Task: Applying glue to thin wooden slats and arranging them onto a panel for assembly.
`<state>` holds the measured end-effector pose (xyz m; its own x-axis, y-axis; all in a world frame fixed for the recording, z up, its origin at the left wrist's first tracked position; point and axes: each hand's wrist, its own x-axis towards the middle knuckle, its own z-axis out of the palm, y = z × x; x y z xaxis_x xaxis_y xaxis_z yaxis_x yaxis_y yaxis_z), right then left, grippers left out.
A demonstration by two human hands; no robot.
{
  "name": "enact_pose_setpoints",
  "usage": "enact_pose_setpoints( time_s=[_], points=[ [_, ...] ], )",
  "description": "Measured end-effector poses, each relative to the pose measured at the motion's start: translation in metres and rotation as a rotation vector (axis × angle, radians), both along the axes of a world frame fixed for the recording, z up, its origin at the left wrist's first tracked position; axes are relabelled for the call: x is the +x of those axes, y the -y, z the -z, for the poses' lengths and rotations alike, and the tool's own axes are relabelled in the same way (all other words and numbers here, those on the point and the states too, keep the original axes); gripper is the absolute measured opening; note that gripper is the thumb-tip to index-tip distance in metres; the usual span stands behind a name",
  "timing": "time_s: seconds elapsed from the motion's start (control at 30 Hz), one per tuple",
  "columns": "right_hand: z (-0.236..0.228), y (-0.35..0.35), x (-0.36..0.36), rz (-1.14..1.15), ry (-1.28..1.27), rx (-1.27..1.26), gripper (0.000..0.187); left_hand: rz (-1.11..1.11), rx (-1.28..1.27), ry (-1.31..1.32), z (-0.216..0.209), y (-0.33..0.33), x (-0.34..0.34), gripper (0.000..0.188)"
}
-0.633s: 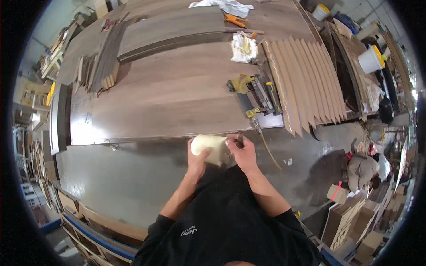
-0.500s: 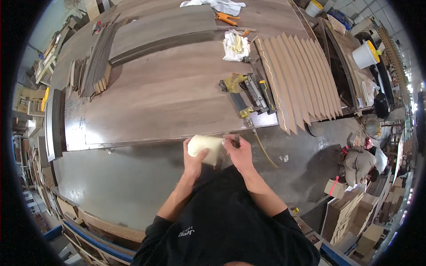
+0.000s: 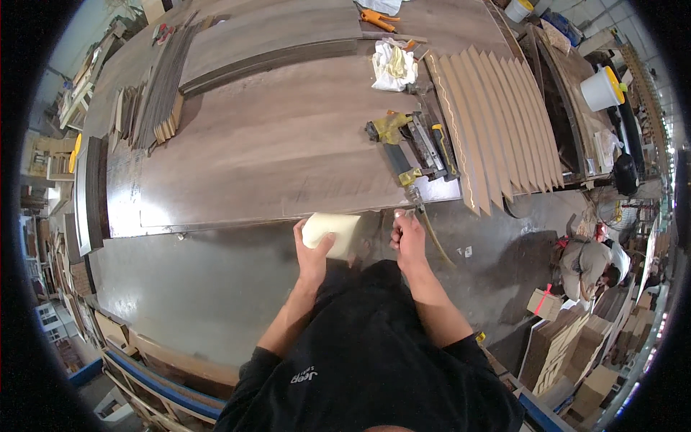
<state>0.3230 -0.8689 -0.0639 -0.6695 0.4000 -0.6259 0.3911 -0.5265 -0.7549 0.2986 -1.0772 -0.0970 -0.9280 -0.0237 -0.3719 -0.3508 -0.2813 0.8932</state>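
My left hand [image 3: 312,253] grips a pale yellow, smooth block-like roll [image 3: 335,232] just off the front edge of the workbench [image 3: 252,158]. My thumb presses on its near face and the fingers go round its left side. To the right of the roll and apart from it, my right hand [image 3: 409,239] is closed, fingers curled in and thumb up. What it pinches, if anything, is too small to make out. Beyond my right hand, a nail gun [image 3: 410,147] with yellow tape on it lies at the bench edge, its air hose [image 3: 434,239] hanging down.
Mitre-cut boards [image 3: 497,129] lie at the bench's right, beside a yellow-and-black tool [image 3: 444,150]. Behind are a crumpled white bag [image 3: 394,66] and an orange tool [image 3: 377,19]. Dark strips [image 3: 173,86] lie left. A person [image 3: 586,266] bends over at the right.
My right hand has moved right, away from the roll, and its fingers have curled in. My left hand still holds the roll, shifted slightly left. The view has shifted a little.
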Motion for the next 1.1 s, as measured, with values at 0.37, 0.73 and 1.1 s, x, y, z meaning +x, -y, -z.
enact_pose_setpoints(
  time_s=[0.37,0.73,1.1],
  points=[
    [0.009,0.020,-0.031,0.586,0.008,-0.674,0.016,-0.068,-0.256,-0.045,0.011,-0.007,0.010,0.069],
    [0.019,0.011,0.015,0.044,-0.025,-0.136,0.026,-0.091,-0.340,-0.080,0.021,-0.012,0.004,0.071],
    [0.033,0.015,-0.017,-0.324,-0.093,0.330,0.026,-0.101,-0.487,-0.084,0.010,-0.024,0.003,0.072]
  ],
)
